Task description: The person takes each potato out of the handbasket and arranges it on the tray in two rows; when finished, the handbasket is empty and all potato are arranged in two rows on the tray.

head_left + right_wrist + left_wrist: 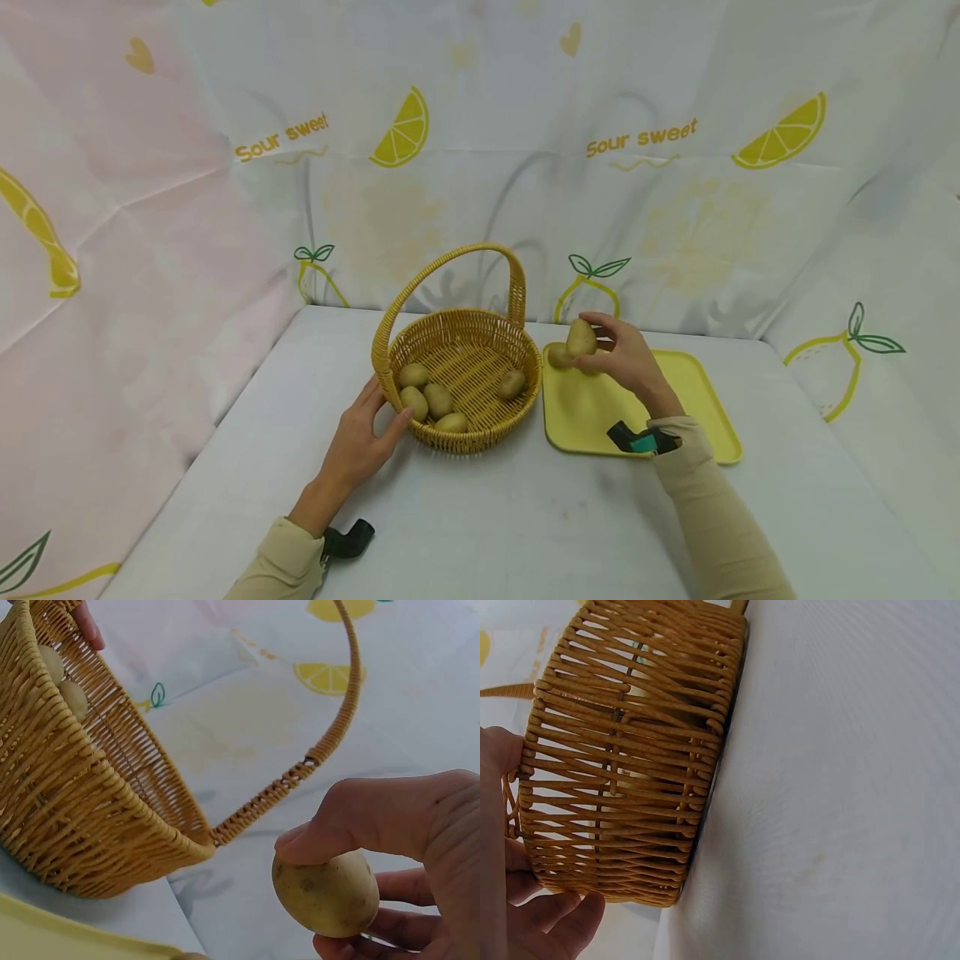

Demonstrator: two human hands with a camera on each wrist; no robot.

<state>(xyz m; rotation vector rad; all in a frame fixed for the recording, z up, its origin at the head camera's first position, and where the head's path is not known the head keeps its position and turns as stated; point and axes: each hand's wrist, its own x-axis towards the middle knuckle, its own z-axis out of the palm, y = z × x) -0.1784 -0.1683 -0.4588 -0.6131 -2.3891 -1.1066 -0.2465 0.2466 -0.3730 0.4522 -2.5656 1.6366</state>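
Note:
A wicker basket [480, 333] with a tall arched handle stands on the table, several potatoes [438, 401] lying inside, most at its left side. My left hand [360, 442] grips the basket's left rim, thumb over the edge and fingers along the outer wall. In the left wrist view, those fingers [581, 922] touch the woven side. My right hand [626, 362] pinches a potato [581, 339] between thumb and fingers, held above the far left corner of the yellow tray [637, 417]. Beneath it another potato [558, 357] rests on the tray, partly hidden.
The tray sits just right of the basket, close to its wall. White cloth covers the table [480, 525]. Behind and at the sides hangs a lemon-printed cloth [480, 167]. The basket handle [442, 262] arches up between the hands.

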